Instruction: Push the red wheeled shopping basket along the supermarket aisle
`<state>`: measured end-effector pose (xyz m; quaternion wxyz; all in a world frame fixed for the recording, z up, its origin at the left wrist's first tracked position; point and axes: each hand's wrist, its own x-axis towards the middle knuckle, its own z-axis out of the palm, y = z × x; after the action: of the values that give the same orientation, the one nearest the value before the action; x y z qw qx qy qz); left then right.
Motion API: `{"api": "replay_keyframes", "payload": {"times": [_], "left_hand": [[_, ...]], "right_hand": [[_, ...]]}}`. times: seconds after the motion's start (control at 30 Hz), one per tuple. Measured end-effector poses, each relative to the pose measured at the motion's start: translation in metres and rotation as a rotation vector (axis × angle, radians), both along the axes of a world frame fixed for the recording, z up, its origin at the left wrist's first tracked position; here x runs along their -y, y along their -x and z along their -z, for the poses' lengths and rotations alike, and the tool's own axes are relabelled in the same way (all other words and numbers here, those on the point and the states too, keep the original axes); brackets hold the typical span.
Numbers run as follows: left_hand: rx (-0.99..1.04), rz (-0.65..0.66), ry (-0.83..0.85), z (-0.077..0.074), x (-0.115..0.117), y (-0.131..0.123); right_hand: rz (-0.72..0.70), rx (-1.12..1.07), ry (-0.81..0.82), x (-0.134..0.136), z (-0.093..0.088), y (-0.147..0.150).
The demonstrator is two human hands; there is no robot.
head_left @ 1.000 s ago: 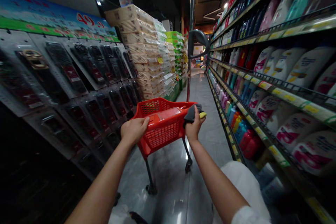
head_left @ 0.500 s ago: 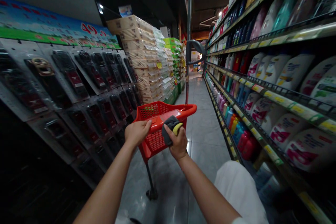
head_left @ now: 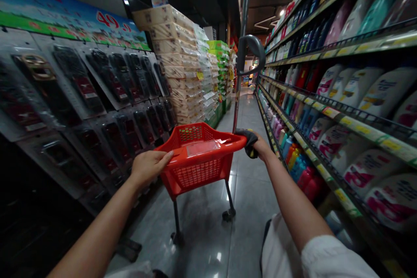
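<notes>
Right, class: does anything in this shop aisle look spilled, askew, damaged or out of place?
Nothing stands out. The red cart stands upright on a glossy floor with no spill, bottles sit in even rows, and the stacked boxes look straight. The right hand holds a dark cloth.

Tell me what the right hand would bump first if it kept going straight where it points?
Probably the corner rim of the red basket cart, by its handle pole. The right hand, clutching a dark cloth, points ahead and left; cloth and rim seem to touch, but depth is unclear.
</notes>
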<state>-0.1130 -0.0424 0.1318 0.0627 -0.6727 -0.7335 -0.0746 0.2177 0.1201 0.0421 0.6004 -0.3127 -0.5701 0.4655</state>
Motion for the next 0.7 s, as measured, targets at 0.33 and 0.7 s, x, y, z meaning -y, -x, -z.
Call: {"api": "replay_keyframes", "payload": {"times": [0.33, 0.7], "left_hand": [[-0.038, -0.164, -0.032, 0.001, -0.002, -0.018], [-0.016, -0.090, -0.097, 0.010, -0.003, -0.048]], "right_hand": [[0.357, -0.008, -0.200, 0.032, 0.027, 0.029], [0.821, 0.460, -0.277, 0.106, 0.016, 0.101]]}}
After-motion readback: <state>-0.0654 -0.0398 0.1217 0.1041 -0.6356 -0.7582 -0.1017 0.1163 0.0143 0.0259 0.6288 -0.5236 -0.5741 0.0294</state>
